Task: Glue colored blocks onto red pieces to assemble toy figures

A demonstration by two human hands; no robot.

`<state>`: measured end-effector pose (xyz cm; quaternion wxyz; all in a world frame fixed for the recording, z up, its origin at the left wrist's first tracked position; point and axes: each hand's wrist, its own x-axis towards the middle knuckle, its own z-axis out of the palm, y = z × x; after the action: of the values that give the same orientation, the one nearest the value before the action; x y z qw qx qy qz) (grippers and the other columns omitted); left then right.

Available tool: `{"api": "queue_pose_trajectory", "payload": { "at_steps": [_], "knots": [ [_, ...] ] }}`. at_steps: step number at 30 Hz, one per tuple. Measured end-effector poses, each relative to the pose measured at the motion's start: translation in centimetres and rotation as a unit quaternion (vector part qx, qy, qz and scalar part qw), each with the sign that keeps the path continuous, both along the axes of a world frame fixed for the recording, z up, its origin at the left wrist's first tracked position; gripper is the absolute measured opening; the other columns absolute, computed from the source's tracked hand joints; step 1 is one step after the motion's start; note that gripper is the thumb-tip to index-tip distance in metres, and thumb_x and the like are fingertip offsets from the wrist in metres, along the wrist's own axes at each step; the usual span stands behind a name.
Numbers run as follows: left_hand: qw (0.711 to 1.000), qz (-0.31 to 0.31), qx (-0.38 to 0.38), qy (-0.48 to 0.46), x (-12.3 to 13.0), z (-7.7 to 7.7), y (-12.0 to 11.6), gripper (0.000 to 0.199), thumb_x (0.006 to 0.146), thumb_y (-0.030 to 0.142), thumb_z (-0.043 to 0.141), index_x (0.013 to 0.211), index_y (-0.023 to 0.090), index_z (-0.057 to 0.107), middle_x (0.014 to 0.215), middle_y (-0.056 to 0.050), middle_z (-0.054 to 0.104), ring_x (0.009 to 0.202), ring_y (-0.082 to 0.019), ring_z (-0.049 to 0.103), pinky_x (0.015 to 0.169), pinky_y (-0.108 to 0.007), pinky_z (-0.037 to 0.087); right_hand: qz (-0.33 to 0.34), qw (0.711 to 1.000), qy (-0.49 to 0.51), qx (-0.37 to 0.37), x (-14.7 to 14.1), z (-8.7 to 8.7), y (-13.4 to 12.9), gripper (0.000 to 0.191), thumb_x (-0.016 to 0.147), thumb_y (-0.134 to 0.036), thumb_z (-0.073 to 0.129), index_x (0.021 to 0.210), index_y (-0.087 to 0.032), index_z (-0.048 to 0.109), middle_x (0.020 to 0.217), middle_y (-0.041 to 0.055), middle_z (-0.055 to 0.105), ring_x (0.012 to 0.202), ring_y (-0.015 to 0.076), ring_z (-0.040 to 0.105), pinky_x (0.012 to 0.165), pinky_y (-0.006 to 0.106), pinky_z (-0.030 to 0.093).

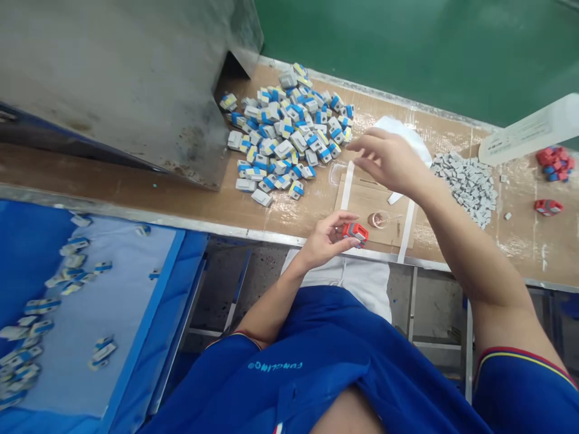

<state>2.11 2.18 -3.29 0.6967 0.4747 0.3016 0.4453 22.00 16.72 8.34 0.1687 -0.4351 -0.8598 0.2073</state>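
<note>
Left fingers point(344, 218) pinching red plastic part point(355, 234) — right fingers point(368, 143) open above wooden bench point(136, 172), blue-white blocks point(284, 135) heaped nearby.

Bright, even, diffuse light; source out of frame. Pale sheen across the green panel point(407, 42), dull glare on the grey metal housing point(113, 78). Deepest shadow sits in the gap under the housing's corner. Shadows on the wooden bench point(136, 169) stay faint. Wide-angle bowing toward the frame edges curves the bench edge. Focus mostly fine; slight softness on the raised right hand point(389, 163).
</note>
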Motion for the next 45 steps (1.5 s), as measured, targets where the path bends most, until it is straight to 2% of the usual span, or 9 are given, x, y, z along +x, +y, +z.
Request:
{"api": "queue_pose_trajectory", "payload": {
  "at_steps": [4,10,16,22,25,28,34,38,45],
  "knots": [
    [1.000,0.011,-0.028,-0.003,0.2,0.4,0.1,0.058,0.083,0.051,0.097,0.122,0.016,0.074,0.110,-0.011,0.083,0.096,-0.018,0.082,0.087,-0.028,0.068,0.002,0.992,-0.125,-0.025,-5.1,-2.0,4.1,0.029,0.099,-0.023,0.073,0.126,-0.016,0.076,0.134,0.0181,0.072,0.120,0.0350,0.072,0.106,0.048,0.055],
    [1.000,-0.003,-0.015,0.010,0.3,0.7,0.1,0.058,0.084,0.054,0.096,0.123,0.015,0.076,0.107,-0.011,0.084,0.096,-0.018,0.082,0.092,-0.031,0.068,-0.078,0.980,-0.181,0.011,-8.4,-3.5,3.4,0.029,0.096,-0.025,0.077,0.120,-0.009,0.073,0.143,0.0291,0.064,0.119,0.0430,0.069,0.097,0.054,0.057],
    [1.000,-0.007,0.003,-0.001,0.2,0.2,0.3,0.056,0.086,0.051,0.095,0.126,0.015,0.078,0.113,-0.012,0.084,0.100,-0.020,0.084,0.093,-0.031,0.070,-0.082,0.983,-0.163,-0.009,-7.2,-3.3,2.8,0.015,0.092,-0.017,0.071,0.106,-0.015,0.074,0.142,0.0218,0.066,0.113,0.0354,0.067,0.096,0.050,0.054],
    [1.000,0.001,0.022,-0.001,0.1,0.1,0.3,0.053,0.086,0.045,0.095,0.128,0.015,0.081,0.119,-0.014,0.085,0.103,-0.020,0.083,0.094,-0.030,0.070,-0.060,0.988,0.077,-0.119,-2.3,0.5,1.8,0.015,0.091,-0.026,0.084,0.098,-0.019,0.074,0.089,0.0030,0.075,0.084,0.0180,0.066,0.080,0.036,0.057],
    [0.999,-0.013,0.031,-0.017,0.1,0.2,0.3,0.055,0.086,0.045,0.096,0.131,0.017,0.082,0.117,-0.013,0.086,0.102,-0.020,0.084,0.093,-0.030,0.071,-0.069,0.957,0.215,-0.183,0.9,2.3,-2.7,0.028,0.093,-0.045,0.088,0.100,-0.020,0.078,0.088,0.0020,0.078,0.080,0.0152,0.070,0.075,0.032,0.061],
    [0.999,-0.043,0.027,-0.016,-0.1,0.4,0.4,0.057,0.087,0.044,0.096,0.135,0.019,0.081,0.119,-0.013,0.086,0.104,-0.021,0.085,0.093,-0.030,0.070,-0.111,0.908,0.335,-0.225,3.4,2.4,-9.4,0.033,0.096,-0.052,0.086,0.111,-0.024,0.082,0.091,0.0008,0.082,0.074,0.0136,0.074,0.071,0.029,0.065],
    [0.996,-0.092,0.009,-0.012,-0.6,1.0,0.6,0.054,0.087,0.036,0.096,0.135,0.018,0.078,0.123,-0.014,0.085,0.110,-0.021,0.085,0.094,-0.026,0.069,-0.237,0.792,0.472,-0.306,4.2,-2.4,-19.9,0.028,0.091,-0.046,0.092,0.112,-0.029,0.083,0.092,-0.0007,0.086,0.078,0.0144,0.080,0.075,0.027,0.069],
    [0.995,-0.098,0.023,-0.004,-0.7,0.9,0.8,0.048,0.088,0.041,0.095,0.127,0.017,0.080,0.118,-0.012,0.086,0.105,-0.020,0.084,0.093,-0.026,0.068,-0.287,0.740,0.502,-0.346,2.9,-4.9,-21.6,0.037,0.088,-0.050,0.095,0.113,-0.029,0.079,0.103,0.0016,0.087,0.077,0.0159,0.080,0.077,0.032,0.071],
    [0.996,-0.091,0.020,0.002,-0.9,0.7,0.7,0.049,0.088,0.043,0.095,0.129,0.020,0.081,0.118,-0.010,0.086,0.105,-0.020,0.084,0.094,-0.027,0.067,-0.286,0.692,0.546,-0.377,2.1,-5.4,-21.0,0.046,0.080,-0.051,0.101,0.115,-0.031,0.079,0.113,0.0015,0.087,0.078,0.0145,0.080,0.081,0.032,0.071]
  ]
}}
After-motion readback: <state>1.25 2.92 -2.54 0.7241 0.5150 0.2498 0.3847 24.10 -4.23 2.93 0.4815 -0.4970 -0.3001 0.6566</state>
